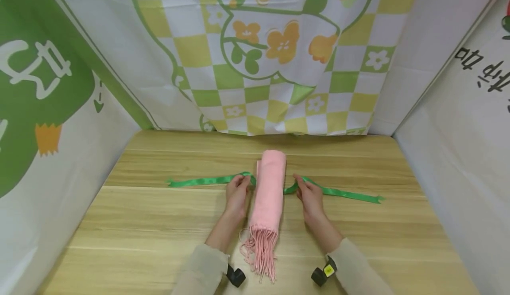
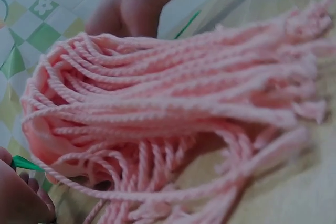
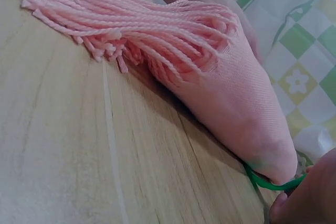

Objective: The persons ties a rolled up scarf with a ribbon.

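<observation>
1 rolled pink scarf [image 1: 269, 189] between left hand [image 1: 237, 195] and right hand [image 1: 312, 198], each pinching green ribbon [image 1: 205, 181] beside it.

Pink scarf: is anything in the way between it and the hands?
Nothing visible blocks the left hand or right hand. Only the green ribbon they pinch crosses the gap on each side of the scarf.
</observation>
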### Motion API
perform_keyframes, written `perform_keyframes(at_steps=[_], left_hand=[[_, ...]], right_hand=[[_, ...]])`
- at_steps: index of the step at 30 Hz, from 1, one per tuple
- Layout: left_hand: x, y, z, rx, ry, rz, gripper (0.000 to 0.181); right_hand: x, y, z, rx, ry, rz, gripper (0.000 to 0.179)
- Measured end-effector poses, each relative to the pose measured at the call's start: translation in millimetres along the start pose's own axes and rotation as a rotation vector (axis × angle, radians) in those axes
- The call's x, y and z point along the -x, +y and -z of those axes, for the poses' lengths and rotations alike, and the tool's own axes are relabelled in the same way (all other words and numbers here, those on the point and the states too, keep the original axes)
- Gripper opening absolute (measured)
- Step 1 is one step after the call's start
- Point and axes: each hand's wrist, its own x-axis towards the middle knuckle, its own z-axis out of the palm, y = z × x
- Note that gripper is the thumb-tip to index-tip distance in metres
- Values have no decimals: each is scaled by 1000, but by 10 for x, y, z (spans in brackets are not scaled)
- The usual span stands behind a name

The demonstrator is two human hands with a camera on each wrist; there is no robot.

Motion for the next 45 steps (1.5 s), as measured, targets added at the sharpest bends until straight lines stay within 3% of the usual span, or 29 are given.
perform_keyframes(at_steps=[5, 9, 18, 23, 31, 36, 45], left_hand=[[28, -32, -15, 9, -36, -53, 11], [61, -43, -29, 33, -67, -65, 13], [93, -38, -106, -38, -44, -86, 29], [104, -60, -148, -44, -48, -121, 29], [167, -92, -258, -86, -2, -118, 26], [196, -123, -310, -65, 42, -134, 23], [152, -116, -300, -38, 38, -146, 23]], right_hand=[[15, -8, -27, 1, -47, 16, 37], [50, -27, -56, -95, -85, 40, 39], [105, -55, -147, -178, -121, 87, 40], [92, -62, -221, -186, -123, 117, 37], [70, -29, -347, -151, -149, 123, 36], [45, -32, -391, -153, -144, 121, 37], [-7, -54, -419, -150, -139, 100, 36]])
